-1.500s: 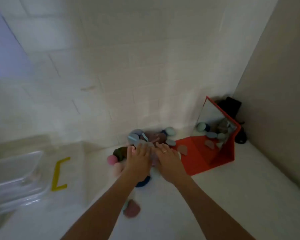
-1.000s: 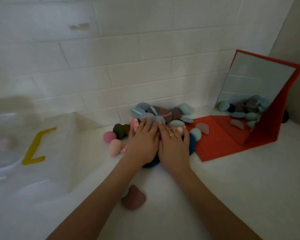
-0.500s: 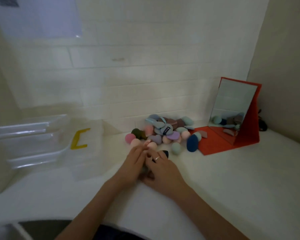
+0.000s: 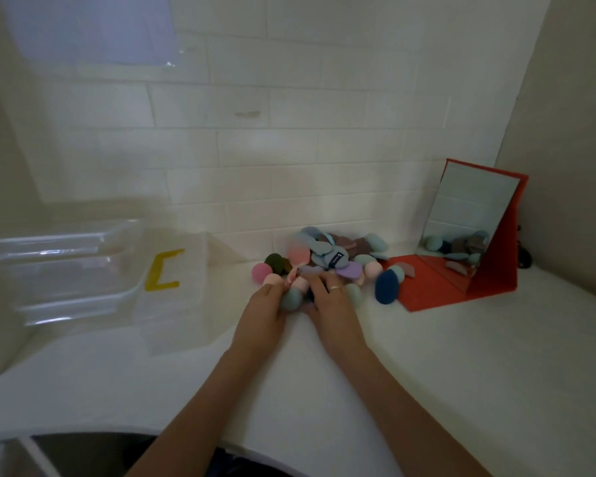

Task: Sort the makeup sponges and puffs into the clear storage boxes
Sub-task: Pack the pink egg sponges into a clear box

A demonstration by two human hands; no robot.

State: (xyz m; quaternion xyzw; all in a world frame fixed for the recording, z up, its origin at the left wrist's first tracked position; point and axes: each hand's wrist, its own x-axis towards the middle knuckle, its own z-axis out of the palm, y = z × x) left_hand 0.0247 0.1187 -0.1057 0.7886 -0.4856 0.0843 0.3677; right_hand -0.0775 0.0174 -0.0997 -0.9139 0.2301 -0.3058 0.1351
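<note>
A heap of makeup sponges and puffs (image 4: 338,256) in blue, teal, pink, purple and brown lies on the white counter against the tiled wall. My left hand (image 4: 264,313) and my right hand (image 4: 332,304) meet at the heap's near edge. A teal sponge (image 4: 291,299) sits between them, with my left fingers curled against it. My right hand, with a ring on it, rests on the sponges with its fingers reaching forward over a purple puff (image 4: 312,270). A navy sponge (image 4: 386,287) stands to the right. Stacked clear storage boxes (image 4: 66,270) sit at the far left.
A clear plastic pouch with a yellow mark (image 4: 164,270) lies between the boxes and the heap. A red folding mirror (image 4: 468,232) stands at the right and reflects the pile. Beige walls close in both sides. Bare white counter (image 4: 461,373) spreads in front.
Both hands have slid forward from the open counter into the near edge of the heap. The teal sponge now lies between them. The view pulled back and rose slightly.
</note>
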